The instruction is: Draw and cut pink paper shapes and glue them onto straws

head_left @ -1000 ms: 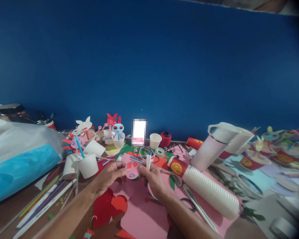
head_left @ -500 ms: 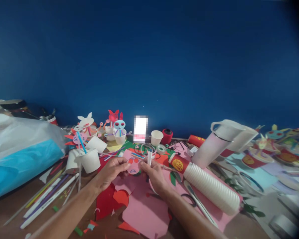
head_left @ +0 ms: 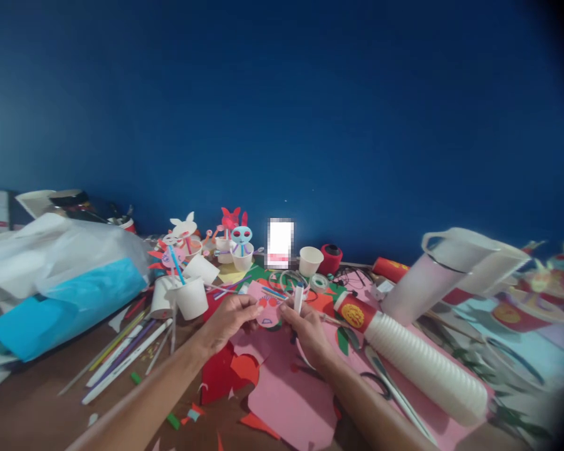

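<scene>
Left hand: the left hand [head_left: 230, 316] grasps a round pink paper face [head_left: 267, 311] between thumb and fingers.
Right hand: the right hand [head_left: 308, 332] is clenched around a slim white pen [head_left: 299, 297], just beside the face.
Below the hands: the face is held above a flat pink paper sheet [head_left: 286, 401] on the brown wooden desk [head_left: 28, 407].
Cups: a white paper cup [head_left: 191, 299] holds a blue straw [head_left: 176, 266] and touches a 2nd white paper cup [head_left: 162, 297]. A 3rd white paper cup [head_left: 242, 258] holds a blue-faced paper figure [head_left: 241, 237].
Stack: ribbed white paper cups [head_left: 423, 376] lie on their side, nested into a red printed cup [head_left: 354, 315].
</scene>
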A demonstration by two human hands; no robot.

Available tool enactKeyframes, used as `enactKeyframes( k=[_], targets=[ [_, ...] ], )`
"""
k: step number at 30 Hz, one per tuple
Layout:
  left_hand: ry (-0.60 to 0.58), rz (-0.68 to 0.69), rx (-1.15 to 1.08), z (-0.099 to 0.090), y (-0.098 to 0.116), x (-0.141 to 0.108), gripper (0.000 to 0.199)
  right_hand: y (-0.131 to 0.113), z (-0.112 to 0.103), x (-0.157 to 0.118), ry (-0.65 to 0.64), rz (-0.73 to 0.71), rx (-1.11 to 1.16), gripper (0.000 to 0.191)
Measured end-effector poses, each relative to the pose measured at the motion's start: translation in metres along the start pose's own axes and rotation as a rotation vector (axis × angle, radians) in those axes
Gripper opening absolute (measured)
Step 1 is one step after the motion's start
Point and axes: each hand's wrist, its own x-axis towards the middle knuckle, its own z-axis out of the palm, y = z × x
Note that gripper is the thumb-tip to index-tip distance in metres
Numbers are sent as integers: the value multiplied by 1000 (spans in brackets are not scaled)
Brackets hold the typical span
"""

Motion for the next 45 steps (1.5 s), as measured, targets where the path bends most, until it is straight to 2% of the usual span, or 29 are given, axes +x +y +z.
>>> enactKeyframes(
  k=[7,10,14,17,20,22,24,28,30,38,42,45],
  targets=[
    [29,57,123,-2,1,1,32,1,0,2,36,27,-51,25],
    [65,97,197,-5,0,2,29,-1,-2,3,43,47,-163,22],
    [221,210,316,-4,1,-4,21,-7,-8,6,-70,94,-474,18],
    [302,402,543,7,-1,-13,19,-10,-14,8,-114,85,-588,16],
    [230,621,804,22,-8,-19,24,-9,-20,11,-107,53,-697,17],
    [162,672,888,26,-14,-20,26,-6,-23,12,-89,29,-775,17],
    [150,676,925,22,-21,-19,26,-3,-24,13,-61,10,-858,17],
    [222,695,928,3,-33,-21,30,1,-24,11,-36,-20,-1013,14],
    [185,694,921,-3,-39,-24,34,1,-22,9,-45,-32,-1078,15],
    [-52,712,1030,7,-48,-27,38,0,-19,2,-56,-40,-1232,18],
    [-81,706,1097,9,-43,-31,39,3,-18,3,-40,-39,-1212,15],
    [-60,691,1093,7,-38,-35,40,5,-18,6,-18,-49,-1150,14]
  ],
)
